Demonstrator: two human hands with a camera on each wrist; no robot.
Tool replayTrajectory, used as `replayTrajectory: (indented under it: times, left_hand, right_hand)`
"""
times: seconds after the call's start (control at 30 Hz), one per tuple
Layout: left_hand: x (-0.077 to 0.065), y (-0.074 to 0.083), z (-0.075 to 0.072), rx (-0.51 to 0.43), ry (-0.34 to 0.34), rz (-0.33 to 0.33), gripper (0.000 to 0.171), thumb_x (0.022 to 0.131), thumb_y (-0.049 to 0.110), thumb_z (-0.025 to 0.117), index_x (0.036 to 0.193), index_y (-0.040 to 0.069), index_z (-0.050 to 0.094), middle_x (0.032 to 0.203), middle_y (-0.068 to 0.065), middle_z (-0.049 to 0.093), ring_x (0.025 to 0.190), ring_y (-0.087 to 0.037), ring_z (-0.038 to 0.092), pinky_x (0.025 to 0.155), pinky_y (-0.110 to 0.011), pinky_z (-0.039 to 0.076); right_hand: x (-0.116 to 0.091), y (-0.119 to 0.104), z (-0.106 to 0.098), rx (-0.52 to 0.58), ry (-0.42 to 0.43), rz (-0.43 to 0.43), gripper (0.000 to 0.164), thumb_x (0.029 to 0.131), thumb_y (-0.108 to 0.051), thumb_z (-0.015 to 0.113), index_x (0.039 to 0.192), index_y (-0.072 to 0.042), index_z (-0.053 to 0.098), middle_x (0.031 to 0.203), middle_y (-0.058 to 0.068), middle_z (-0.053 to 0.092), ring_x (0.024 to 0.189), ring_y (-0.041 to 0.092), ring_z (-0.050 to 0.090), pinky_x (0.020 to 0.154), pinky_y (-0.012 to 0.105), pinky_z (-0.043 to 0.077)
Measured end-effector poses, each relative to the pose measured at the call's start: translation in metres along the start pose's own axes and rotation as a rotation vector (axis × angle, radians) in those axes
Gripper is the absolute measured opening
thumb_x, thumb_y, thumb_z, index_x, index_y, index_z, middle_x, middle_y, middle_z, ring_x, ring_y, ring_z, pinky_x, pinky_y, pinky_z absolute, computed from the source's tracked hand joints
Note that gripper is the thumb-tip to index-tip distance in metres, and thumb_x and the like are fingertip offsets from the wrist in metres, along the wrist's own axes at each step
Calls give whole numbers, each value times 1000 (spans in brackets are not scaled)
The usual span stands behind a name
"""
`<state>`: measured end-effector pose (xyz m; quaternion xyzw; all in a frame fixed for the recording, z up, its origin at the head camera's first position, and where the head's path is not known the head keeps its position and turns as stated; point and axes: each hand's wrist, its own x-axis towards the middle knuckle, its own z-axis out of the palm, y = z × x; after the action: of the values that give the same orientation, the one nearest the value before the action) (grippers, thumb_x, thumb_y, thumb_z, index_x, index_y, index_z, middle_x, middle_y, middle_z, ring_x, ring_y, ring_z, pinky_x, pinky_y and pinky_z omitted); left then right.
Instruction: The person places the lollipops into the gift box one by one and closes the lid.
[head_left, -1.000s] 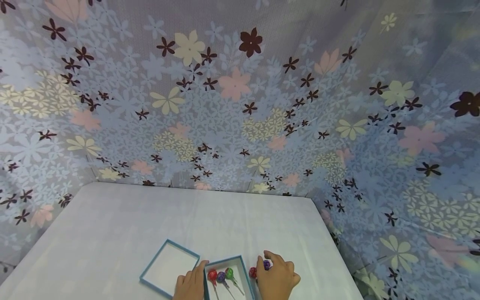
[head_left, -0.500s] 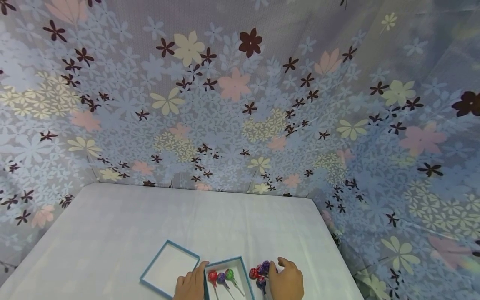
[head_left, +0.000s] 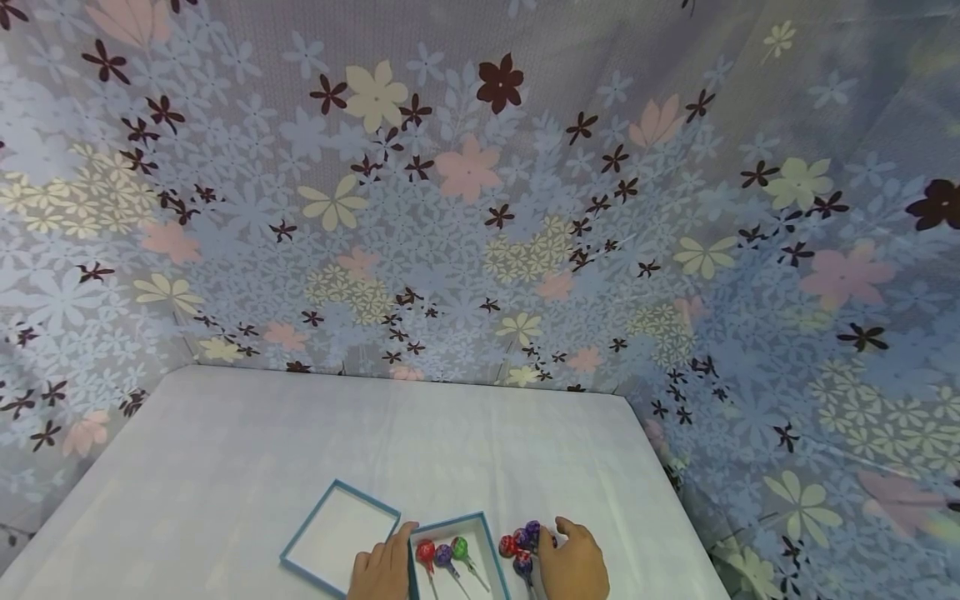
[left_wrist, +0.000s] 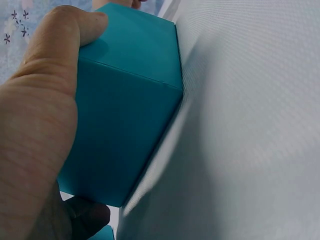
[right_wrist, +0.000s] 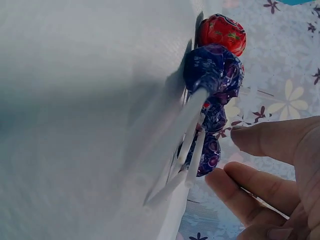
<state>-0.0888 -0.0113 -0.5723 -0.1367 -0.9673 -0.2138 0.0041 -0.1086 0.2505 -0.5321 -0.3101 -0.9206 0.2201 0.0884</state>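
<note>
My left hand (head_left: pixel 381 568) holds the side of a teal box (left_wrist: pixel 122 125), its thumb on one wall and fingers around another. Inside the box's white interior lie a red lollipop (head_left: pixel 425 550), a purple lollipop (head_left: pixel 443 553) and a green lollipop (head_left: pixel 460 547), sticks toward me. My right hand (head_left: pixel 573 562) is just right of a cluster of wrapped lollipops, mostly purple (right_wrist: pixel 210 70) with red (right_wrist: pixel 222 35) among them. In the right wrist view its thumb and fingers are spread apart, fingertips beside a purple lollipop (right_wrist: pixel 207 157), with nothing pinched between them.
A shallow teal-edged lid (head_left: pixel 337 537) with a white inside lies left of the box, inner side up. All of it stands on a white-covered table (head_left: pixel 405 433). Flower-patterned cloth (head_left: pixel 450 250) hangs behind and to the right of the table.
My right hand has drawn back to the right from over the lollipop cluster, leaving more lollipops visible. My left hand, the box and the lid have stayed in place.
</note>
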Motion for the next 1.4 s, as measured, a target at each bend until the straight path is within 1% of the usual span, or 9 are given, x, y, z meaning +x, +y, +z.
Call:
replayTrajectory:
  times: [0.2, 0.37, 0.53, 0.67, 0.97, 1.03, 1.23, 1.3, 1.4]
  left_hand:
    - [0, 0, 0, -2, 11, 4, 108, 72, 85, 56, 141, 3, 39, 125, -8, 57, 81, -18, 44, 70, -33, 27]
    - [0, 0, 0, 3, 16, -2, 106, 73, 84, 57, 140, 4, 40, 124, -7, 58, 79, -17, 43, 69, -33, 27]
    - [0, 2, 0, 9, 37, -8, 104, 74, 84, 56, 140, 5, 41, 121, -5, 58, 77, -16, 41, 69, -33, 27]
    - [0, 3, -2, 11, 15, -7, 105, 74, 84, 55, 141, 4, 40, 122, -6, 57, 78, -17, 41, 70, -34, 27]
    - [0, 1, -2, 1, 1, -20, 112, 69, 88, 57, 142, 4, 40, 123, -5, 57, 76, -15, 39, 69, -34, 27]
    - [0, 1, -1, 15, -3, -17, 109, 71, 86, 56, 141, 4, 40, 123, -6, 57, 78, -16, 40, 70, -34, 27]
    - [-1, 1, 4, 42, 66, -13, 97, 76, 80, 57, 138, 7, 44, 118, -3, 59, 74, -13, 38, 68, -31, 26]
    - [-1, 1, 6, 45, 83, -12, 99, 75, 81, 57, 138, 7, 44, 118, -3, 59, 74, -13, 38, 68, -31, 26]
    - [-1, 0, 5, 48, 79, -9, 104, 72, 84, 57, 139, 7, 43, 119, -3, 59, 75, -13, 39, 68, -31, 26]
  right_hand:
    - [1, 2, 2, -11, -33, 26, 37, 84, -24, 76, 112, 0, 73, 107, 18, 72, 95, 39, 68, 77, 50, 53]
    - [0, 3, 2, -15, -33, 8, 35, 83, -23, 77, 108, 0, 74, 100, 17, 72, 89, 37, 69, 73, 49, 54]
    - [0, 3, 4, -22, -31, 21, 34, 83, -23, 77, 106, 2, 74, 95, 17, 71, 87, 38, 69, 74, 50, 54]
    - [0, 3, 4, -35, -36, 44, 36, 82, -23, 77, 105, 4, 73, 94, 19, 70, 87, 38, 68, 75, 50, 54]
    - [-1, 4, 0, -54, -122, 76, 40, 87, -27, 73, 107, 7, 71, 99, 23, 69, 94, 41, 67, 80, 53, 52]
    - [-1, 4, 0, -60, -141, 88, 39, 88, -27, 73, 107, 8, 71, 99, 23, 70, 94, 41, 67, 81, 53, 52]
    - [-2, 4, 1, -33, -160, 112, 35, 88, -24, 73, 103, 7, 72, 91, 19, 72, 85, 37, 68, 79, 53, 52]
    - [-2, 4, 2, -26, -155, 109, 34, 87, -23, 73, 103, 7, 72, 89, 18, 72, 82, 35, 68, 78, 52, 52]
    - [-1, 4, 3, -30, -151, 103, 33, 87, -23, 73, 102, 6, 72, 85, 16, 71, 78, 32, 68, 76, 51, 52]
